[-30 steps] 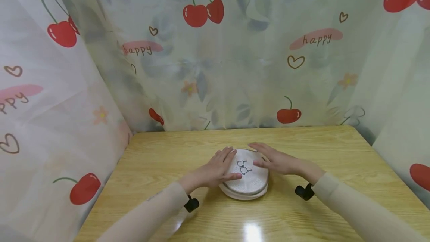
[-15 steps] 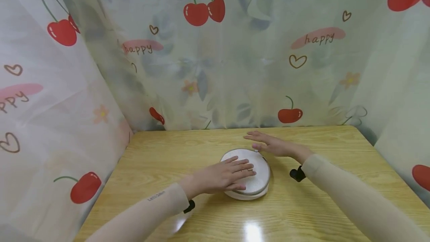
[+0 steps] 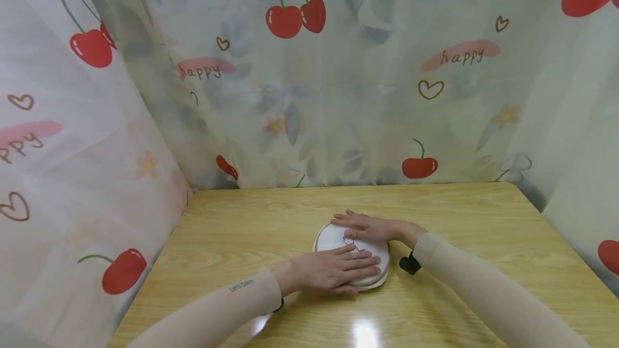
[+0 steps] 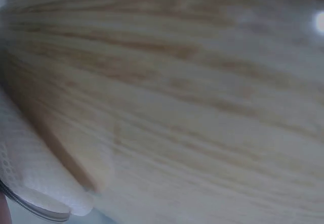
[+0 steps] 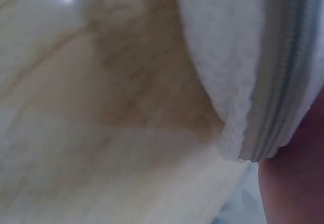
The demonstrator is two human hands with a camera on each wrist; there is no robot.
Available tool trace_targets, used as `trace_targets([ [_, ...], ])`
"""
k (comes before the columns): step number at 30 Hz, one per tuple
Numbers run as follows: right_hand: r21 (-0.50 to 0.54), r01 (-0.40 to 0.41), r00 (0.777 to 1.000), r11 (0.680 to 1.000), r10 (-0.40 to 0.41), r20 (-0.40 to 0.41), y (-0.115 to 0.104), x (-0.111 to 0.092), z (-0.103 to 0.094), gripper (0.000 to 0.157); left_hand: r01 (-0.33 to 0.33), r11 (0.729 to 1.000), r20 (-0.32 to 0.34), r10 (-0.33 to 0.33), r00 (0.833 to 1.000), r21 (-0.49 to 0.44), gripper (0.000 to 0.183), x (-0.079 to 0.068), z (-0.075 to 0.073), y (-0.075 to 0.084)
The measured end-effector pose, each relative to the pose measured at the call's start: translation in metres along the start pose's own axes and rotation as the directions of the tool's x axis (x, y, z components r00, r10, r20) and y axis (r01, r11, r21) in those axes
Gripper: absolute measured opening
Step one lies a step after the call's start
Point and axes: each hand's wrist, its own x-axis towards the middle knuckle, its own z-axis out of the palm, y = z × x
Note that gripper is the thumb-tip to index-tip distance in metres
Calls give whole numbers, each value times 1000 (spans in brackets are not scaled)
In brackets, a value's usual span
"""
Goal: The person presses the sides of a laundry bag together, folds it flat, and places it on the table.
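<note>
A round white mesh laundry bag lies on the table, a dark line drawing on its top partly covered by fingers. My left hand rests across its near side with the fingers straight. Over the far right edge lies my right hand, its fingers extended across the top. In the left wrist view only a corner of the mesh bag with its zipper shows at lower left. The right wrist view has the bag's side close up, with the grey zipper running along the rim.
The wooden table reaches back to a curtain printed with cherries and "happy". More curtain hangs at the left and right sides. A black wrist camera sits under the right cuff.
My right hand has lifted toward the back, then come down onto the bag's far edge. My left hand has slid rightward across the top. The bag has turned slightly.
</note>
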Motion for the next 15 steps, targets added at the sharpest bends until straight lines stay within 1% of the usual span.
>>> trace_targets([
  [2,-40,10,1000,999,-10,-2,2,-1,5,58,-3,1000,8,3,1000,-10,66,0,4,1],
  [4,-101,11,1000,995,-11,-7,3,-1,10,58,-5,1000,11,5,1000,-17,65,0,6,2],
  [8,-181,-15,1000,983,15,-3,0,-1,17,58,-12,999,16,13,1000,-42,64,-1,10,5],
  [13,-242,-32,999,970,30,-13,-3,-2,22,57,1,997,26,1,1000,-75,64,-2,13,8],
  [15,-263,-30,999,964,25,-23,-2,-3,24,56,4,996,26,-1,1000,-86,63,0,15,8],
])
